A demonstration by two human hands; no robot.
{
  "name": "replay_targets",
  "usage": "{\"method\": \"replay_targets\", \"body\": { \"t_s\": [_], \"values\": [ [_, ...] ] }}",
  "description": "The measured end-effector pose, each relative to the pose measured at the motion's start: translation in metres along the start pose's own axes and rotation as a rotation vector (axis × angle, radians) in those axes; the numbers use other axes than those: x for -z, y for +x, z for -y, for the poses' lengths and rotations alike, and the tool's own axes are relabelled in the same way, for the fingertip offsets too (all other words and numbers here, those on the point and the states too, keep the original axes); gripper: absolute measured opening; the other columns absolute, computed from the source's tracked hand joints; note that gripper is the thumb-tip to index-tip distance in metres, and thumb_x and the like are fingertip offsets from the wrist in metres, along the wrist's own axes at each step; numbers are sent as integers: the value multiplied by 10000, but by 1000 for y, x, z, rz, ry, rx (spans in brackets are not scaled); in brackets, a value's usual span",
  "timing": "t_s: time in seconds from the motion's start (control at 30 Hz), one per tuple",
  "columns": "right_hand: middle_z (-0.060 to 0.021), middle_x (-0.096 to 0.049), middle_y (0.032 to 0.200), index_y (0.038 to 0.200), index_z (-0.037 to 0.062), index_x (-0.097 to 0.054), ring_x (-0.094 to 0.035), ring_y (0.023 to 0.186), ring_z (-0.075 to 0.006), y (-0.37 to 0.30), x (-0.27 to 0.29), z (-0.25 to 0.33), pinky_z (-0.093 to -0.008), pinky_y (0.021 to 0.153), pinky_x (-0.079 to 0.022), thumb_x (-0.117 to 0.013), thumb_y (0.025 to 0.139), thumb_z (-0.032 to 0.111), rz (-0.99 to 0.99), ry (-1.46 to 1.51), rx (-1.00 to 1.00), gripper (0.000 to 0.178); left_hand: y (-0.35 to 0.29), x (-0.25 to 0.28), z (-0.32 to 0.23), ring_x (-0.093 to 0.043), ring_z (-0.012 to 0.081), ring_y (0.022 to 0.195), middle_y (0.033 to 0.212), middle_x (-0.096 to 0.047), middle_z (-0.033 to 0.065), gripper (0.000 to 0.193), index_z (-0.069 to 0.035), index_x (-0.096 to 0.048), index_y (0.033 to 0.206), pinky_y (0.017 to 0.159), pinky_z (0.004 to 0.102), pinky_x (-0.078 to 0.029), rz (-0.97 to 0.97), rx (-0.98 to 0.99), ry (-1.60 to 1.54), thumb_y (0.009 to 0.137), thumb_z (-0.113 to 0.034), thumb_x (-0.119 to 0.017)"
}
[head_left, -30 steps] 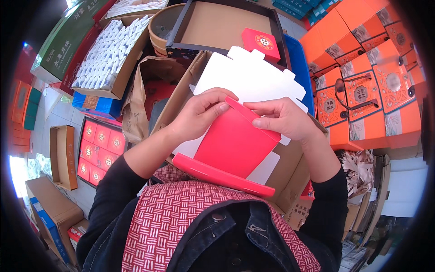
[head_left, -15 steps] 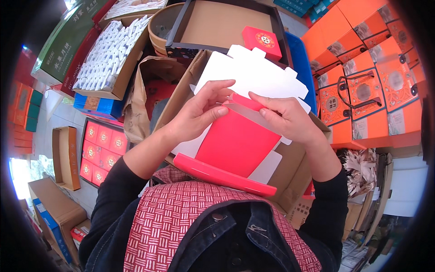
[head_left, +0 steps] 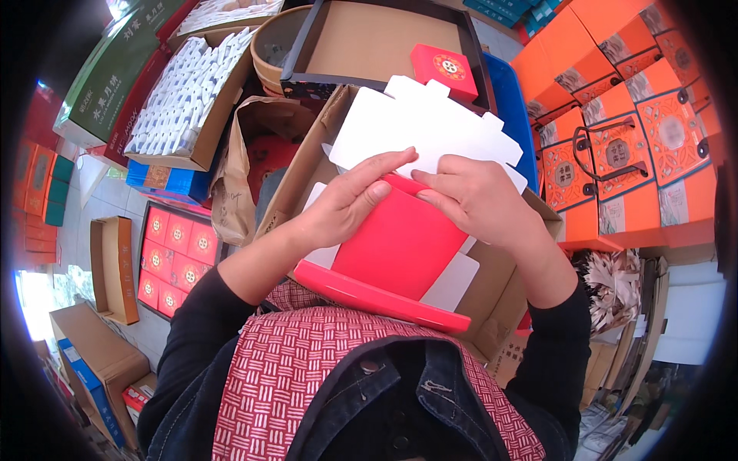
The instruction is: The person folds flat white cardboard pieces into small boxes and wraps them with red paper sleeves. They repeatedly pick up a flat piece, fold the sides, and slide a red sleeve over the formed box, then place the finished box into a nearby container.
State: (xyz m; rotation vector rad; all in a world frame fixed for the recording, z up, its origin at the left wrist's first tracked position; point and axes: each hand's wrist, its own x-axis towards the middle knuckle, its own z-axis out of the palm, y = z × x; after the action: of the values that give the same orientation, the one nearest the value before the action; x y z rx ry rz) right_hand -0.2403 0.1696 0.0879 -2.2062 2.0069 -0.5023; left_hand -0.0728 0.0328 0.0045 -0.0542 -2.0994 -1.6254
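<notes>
A red paperboard box [head_left: 403, 238] stands in front of me over a white cut-out blank with notched tabs [head_left: 430, 119]. My left hand [head_left: 350, 196] holds its far left corner, with the fingers stretched along the far edge and the thumb on the inner side. My right hand [head_left: 477, 196] pinches the red far edge between thumb and curled fingers. The fingertips partly cover that edge. A long red flap [head_left: 384, 298] at the box's near side rests against my checked apron [head_left: 307, 369].
An open brown carton [head_left: 492, 296] lies under the work. Beyond it, a small red box [head_left: 446, 71] sits in a black-edged tray [head_left: 369, 38]. Several small white packets [head_left: 188, 92] fill a carton at left. Orange gift boxes [head_left: 615, 154] are stacked at right.
Both hands have pressed down and the far red flap has folded inward, narrowing the opening. My right fingers have curled more and moved left along the edge.
</notes>
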Motion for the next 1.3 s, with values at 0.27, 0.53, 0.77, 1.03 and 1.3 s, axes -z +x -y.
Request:
{"method": "replay_targets", "body": {
  "t_s": [0.27, 0.53, 0.77, 1.03, 1.3],
  "values": [
    [-68, -657, 888, 932, -25, -684, -612, 804, -142, -27, -17, -14, -263, 754, -471, -562, 897, 77, -518, 821, -456, 163, 2, -15, 1, -553, 179, 1044, 1096, -580, 89, 200, -17, -537, 1127, 918, 272, -417, -114, 40, 3, 989, -116, -431],
    [-113, -683, 1044, 1111, -37, -647, -620, 995, -149, -65, -60, 20, -260, 891, -471, -611, 907, 112, -776, 1166, -703, 256, 2, -16, 2, -525, 158, 1056, 1130, -555, 91, 225, -16, -530, 1130, 929, 265, -401, -114, 105, -26, 1010, -149, -394],
    [-133, -670, 1067, 1109, -42, -638, -628, 1000, -172, -53, -77, 45, -274, 849, -494, -589, 916, 96, -918, 665, -656, 243, 0, -17, 6, -512, 139, 1043, 1121, -541, 84, 215, -18, -483, 1150, 923, 257, -397, -138, 160, -22, 1007, -161, -412],
    [-134, -666, 1047, 998, -33, -650, -633, 930, -169, -66, -80, 34, -257, 807, -492, -563, 925, 71, -824, 694, -470, 154, 0, -10, 13, -517, 175, 1106, 1252, -499, 114, 534, -64, -476, 1196, 917, 313, -456, -24, 143, -357, 809, -328, -732],
    [-143, -669, 1038, 986, -46, -646, -639, 939, -185, -65, -86, 35, -270, 829, -494, -555, 928, 68, -864, 673, -472, 157, 1, -11, 22, -530, 176, 1099, 1233, -511, 114, 570, -50, -503, 1215, 915, 307, -453, 0, 106, -264, 807, -382, -722]
  ]
}}
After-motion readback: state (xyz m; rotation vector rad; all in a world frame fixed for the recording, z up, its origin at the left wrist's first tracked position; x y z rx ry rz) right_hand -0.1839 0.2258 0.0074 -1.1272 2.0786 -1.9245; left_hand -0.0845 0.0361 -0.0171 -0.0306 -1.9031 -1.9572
